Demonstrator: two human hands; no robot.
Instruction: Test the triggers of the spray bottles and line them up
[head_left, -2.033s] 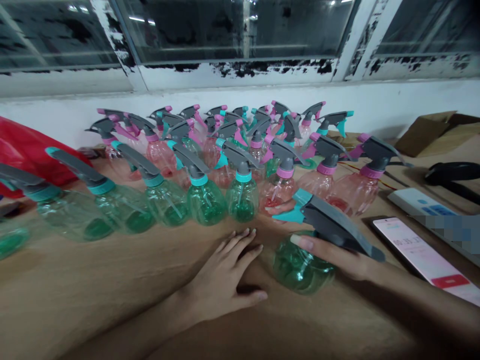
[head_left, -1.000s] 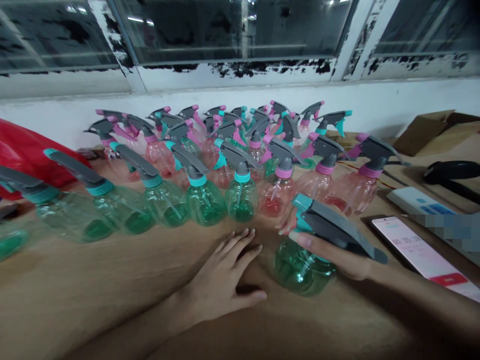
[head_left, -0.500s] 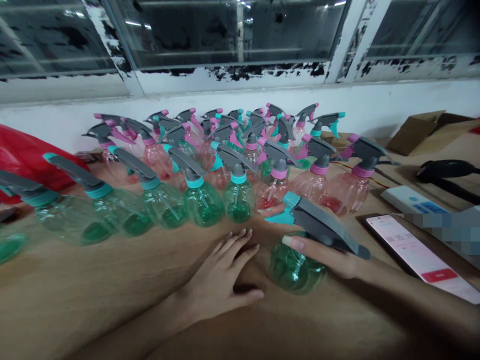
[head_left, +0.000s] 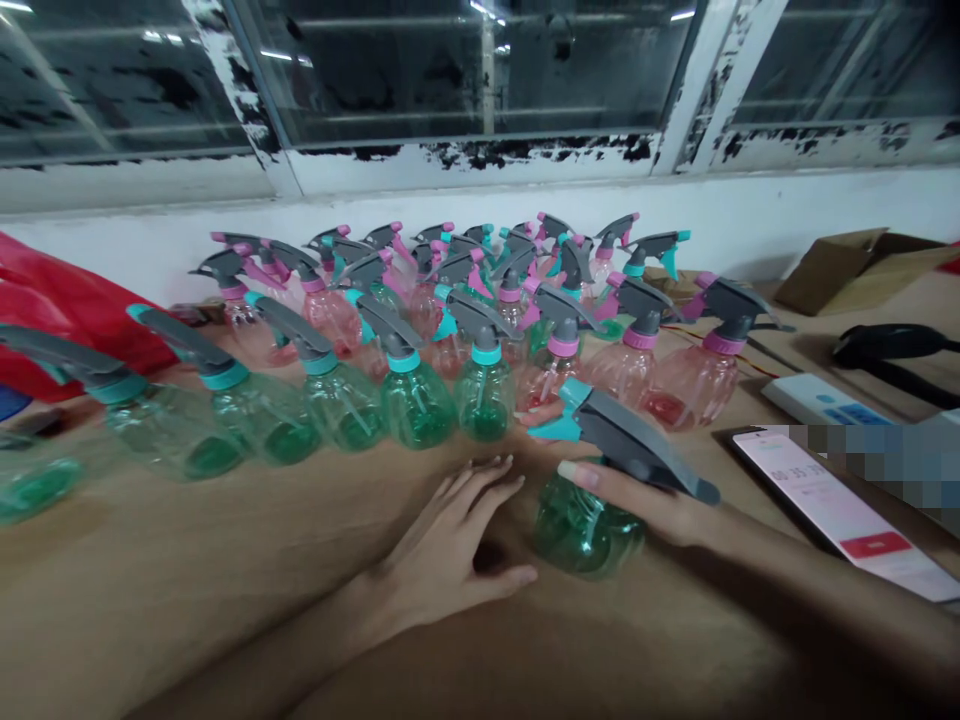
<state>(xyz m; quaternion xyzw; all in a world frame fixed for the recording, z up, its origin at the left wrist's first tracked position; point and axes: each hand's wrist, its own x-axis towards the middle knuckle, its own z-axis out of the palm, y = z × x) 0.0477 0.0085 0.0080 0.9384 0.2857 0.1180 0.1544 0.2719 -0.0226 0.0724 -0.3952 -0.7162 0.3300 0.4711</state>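
Note:
My right hand (head_left: 645, 505) is wrapped round the neck of a green spray bottle (head_left: 581, 525) with a grey head and teal trigger, which stands on the wooden table (head_left: 187, 570). One finger reaches to the trigger tip. My left hand (head_left: 450, 550) lies palm down on the table just left of that bottle, fingers spread and slightly raised, holding nothing. Behind both hands stands a row of green spray bottles (head_left: 416, 395), and further back a cluster of pink spray bottles (head_left: 630, 360).
A phone (head_left: 832, 505) with a lit pink screen lies at the right, beside a white remote (head_left: 814, 398). A black tool (head_left: 885, 345) and a cardboard box (head_left: 855, 265) sit at the far right. A red bag (head_left: 60, 310) is at the left. A white wall and windows close the back.
My right hand squeezed the bottle's trigger and let it out again while holding the bottle in place. My left hand's fingers lifted slightly off the table. The view shifted a little.

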